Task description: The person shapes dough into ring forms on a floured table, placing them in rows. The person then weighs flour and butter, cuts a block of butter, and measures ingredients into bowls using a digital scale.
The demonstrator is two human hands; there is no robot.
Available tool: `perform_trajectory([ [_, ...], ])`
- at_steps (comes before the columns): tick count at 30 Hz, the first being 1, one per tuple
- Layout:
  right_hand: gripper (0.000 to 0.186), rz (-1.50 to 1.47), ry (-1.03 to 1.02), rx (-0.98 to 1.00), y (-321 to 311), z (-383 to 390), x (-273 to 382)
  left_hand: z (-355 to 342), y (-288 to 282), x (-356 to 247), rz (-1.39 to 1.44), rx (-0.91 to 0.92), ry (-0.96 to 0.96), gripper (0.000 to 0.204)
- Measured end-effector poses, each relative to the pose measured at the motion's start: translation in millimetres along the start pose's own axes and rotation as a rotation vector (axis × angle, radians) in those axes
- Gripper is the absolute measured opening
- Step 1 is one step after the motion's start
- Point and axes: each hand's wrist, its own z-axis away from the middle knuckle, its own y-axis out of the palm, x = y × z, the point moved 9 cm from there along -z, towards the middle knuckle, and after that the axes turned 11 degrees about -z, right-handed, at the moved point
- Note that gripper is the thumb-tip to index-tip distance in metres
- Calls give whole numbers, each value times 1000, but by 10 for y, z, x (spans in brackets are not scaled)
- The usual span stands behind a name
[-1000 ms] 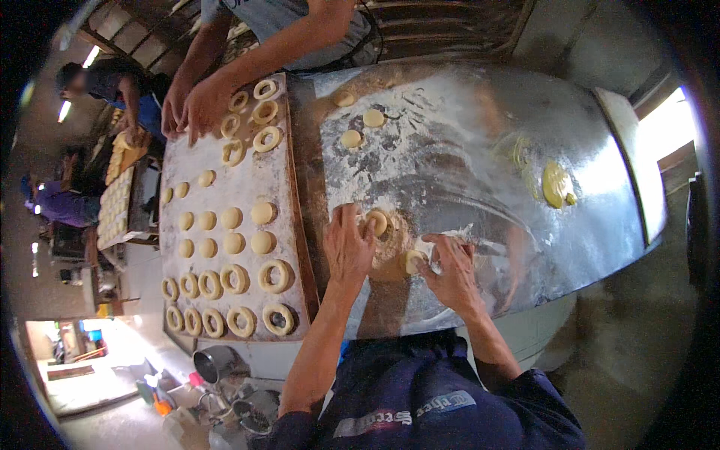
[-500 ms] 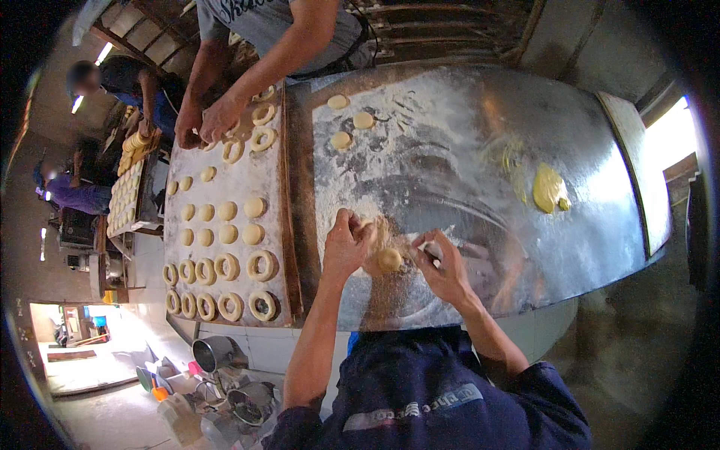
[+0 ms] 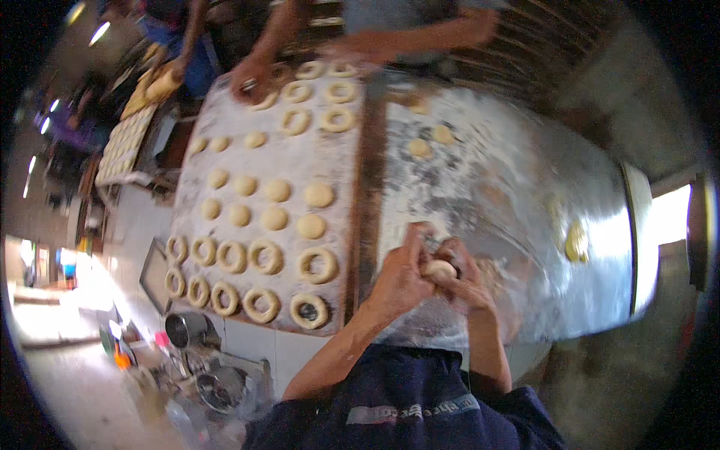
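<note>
My left hand (image 3: 401,274) and right hand (image 3: 465,285) meet low on the floured steel tabletop (image 3: 529,292), fingers curled around a pale piece of dough (image 3: 440,270); motion blur softens the fingertips. Just left of them is a floury board (image 3: 225,161) with several dough rings (image 3: 316,264) along its front and back and several round dough pieces (image 3: 277,190) between. Beyond my hands, more small dough rounds (image 3: 420,148) lie in scattered flour. A yellow greasy lump (image 3: 576,241) sits on the right of the steel.
Across the table, a co-worker's hand (image 3: 253,81) is over the board's far rows. Further left, another person (image 3: 191,41) is beside a second filled tray (image 3: 124,146). Metal pots (image 3: 186,328) and containers stand low at the left. A pale edge strip (image 3: 636,240) bounds the table's right.
My hands, earlier apart, have come together around one dough piece. The co-worker's arms have spread apart. The whole view has shifted, with the board appearing farther right.
</note>
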Motion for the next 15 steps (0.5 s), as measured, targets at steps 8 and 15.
perform_trajectory([
  [8,42,721,-854,-187,214,247,625,-79,-267,-220,-336,-232,68,83],
  [15,77,527,-307,6,-513,-162,-164,445,174,-277,-120,-29,100,80],
])
